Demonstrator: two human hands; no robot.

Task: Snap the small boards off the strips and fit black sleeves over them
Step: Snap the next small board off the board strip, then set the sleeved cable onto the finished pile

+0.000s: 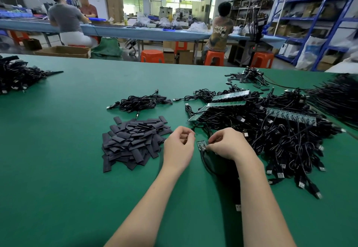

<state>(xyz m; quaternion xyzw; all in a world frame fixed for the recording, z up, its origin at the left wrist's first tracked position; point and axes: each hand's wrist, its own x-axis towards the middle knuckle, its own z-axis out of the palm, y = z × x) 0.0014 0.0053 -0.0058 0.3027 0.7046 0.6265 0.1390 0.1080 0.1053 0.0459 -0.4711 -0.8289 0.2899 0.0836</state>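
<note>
My right hand [228, 143] pinches a small green board [201, 146] with black cables trailing from it toward me. My left hand [179, 146] hovers just left of the board, fingers loosely curled, nothing visible in it. A heap of flat black sleeves [133, 142] lies on the green table left of my left hand. Board strips [230, 94] [290, 115] lie on a large tangle of black USB cables [280, 140] to the right.
A smaller bundle of cables [139, 102] sits behind the sleeve heap. More cable piles lie at the far left [17, 78] and far right [335, 95]. Loose sleeves and cables [249, 77] lie at the back right. People sit at benches beyond the table edge.
</note>
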